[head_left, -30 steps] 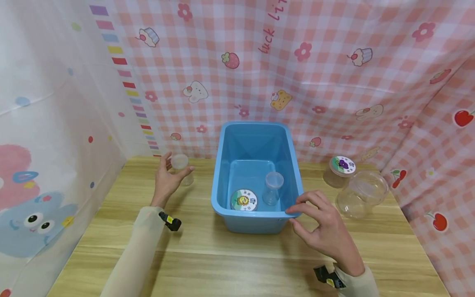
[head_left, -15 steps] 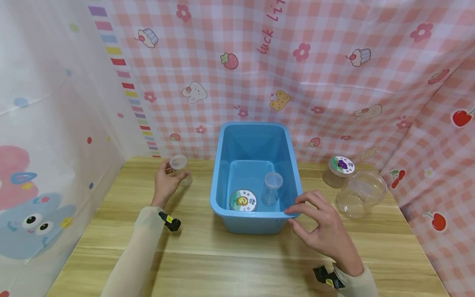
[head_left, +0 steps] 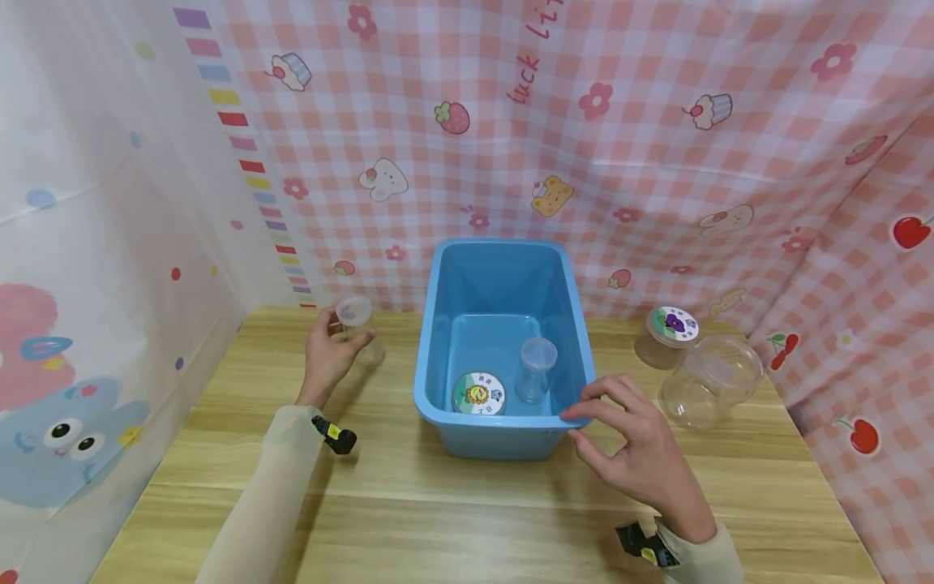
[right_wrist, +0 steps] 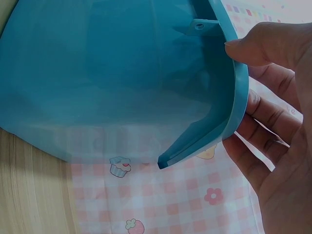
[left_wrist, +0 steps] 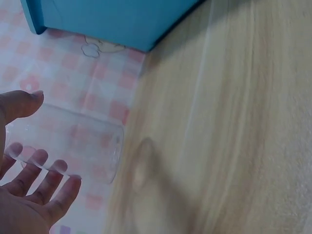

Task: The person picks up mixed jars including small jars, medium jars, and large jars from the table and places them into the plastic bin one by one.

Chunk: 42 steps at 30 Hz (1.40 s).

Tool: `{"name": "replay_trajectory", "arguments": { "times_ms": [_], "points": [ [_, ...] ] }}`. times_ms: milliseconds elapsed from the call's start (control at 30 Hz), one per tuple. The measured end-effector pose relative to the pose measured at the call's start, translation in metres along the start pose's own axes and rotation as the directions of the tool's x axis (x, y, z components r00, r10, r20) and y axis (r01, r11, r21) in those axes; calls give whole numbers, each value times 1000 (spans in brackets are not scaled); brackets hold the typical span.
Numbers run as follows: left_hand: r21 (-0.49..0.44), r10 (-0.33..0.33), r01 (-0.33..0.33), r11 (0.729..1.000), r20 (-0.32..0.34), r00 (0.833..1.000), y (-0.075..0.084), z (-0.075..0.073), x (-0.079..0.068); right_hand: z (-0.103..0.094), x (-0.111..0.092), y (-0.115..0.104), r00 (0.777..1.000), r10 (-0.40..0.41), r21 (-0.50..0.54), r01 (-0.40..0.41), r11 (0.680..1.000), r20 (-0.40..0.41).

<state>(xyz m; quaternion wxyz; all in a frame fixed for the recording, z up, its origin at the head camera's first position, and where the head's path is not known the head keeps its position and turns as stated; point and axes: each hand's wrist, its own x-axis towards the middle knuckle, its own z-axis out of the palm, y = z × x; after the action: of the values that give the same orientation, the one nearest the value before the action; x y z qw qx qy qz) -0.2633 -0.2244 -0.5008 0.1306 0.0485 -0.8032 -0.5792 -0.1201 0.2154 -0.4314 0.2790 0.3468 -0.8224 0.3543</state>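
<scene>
My left hand point(head_left: 328, 357) holds a clear plastic jar point(head_left: 354, 311) with a pale frosted lid, at the left of the table. In the left wrist view its thumb lies on one side of the jar point(left_wrist: 85, 139) and its fingertips on the other, with the jar's base pointing toward the tabletop. My right hand point(head_left: 645, 450) pinches the near right corner of the blue plastic tub point(head_left: 503, 423), thumb outside the rim and fingers over it. Inside the tub stand a slim clear jar point(head_left: 535, 373) and a jar with a sunflower-face label point(head_left: 478, 395) on its lid.
Right of the tub stand a jar with a purple-flower lid point(head_left: 667, 334) and a wide clear jar point(head_left: 696, 393), close together. A pink checked cloth point(head_left: 503, 162) hangs behind the wooden table point(head_left: 438, 519), with a white printed curtain point(head_left: 109, 203) at left.
My left fingers have closed in around the clear jar, which has tilted slightly, its base shifting right. The right hand and tub have stayed put.
</scene>
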Motion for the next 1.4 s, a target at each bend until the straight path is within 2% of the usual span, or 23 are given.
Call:
{"name": "replay_trajectory", "arguments": {
  "times_ms": [300,700,1067,1400],
  "points": [
    [25,62,-62,998,14,998,22,2,-5,0,0,0,1000,-1,2,1,1000,-1],
    [-5,158,-158,987,28,987,57,8,-16,1,0,1,1000,-6,4,6,1000,-7],
    [-9,190,-190,982,22,981,81,12,-20,1,0,0,1000,-4,1,4,1000,-4],
    [-30,263,-262,965,9,965,100,10,-28,1,0,0,1000,-3,-5,3,1000,-6]
  ]
}}
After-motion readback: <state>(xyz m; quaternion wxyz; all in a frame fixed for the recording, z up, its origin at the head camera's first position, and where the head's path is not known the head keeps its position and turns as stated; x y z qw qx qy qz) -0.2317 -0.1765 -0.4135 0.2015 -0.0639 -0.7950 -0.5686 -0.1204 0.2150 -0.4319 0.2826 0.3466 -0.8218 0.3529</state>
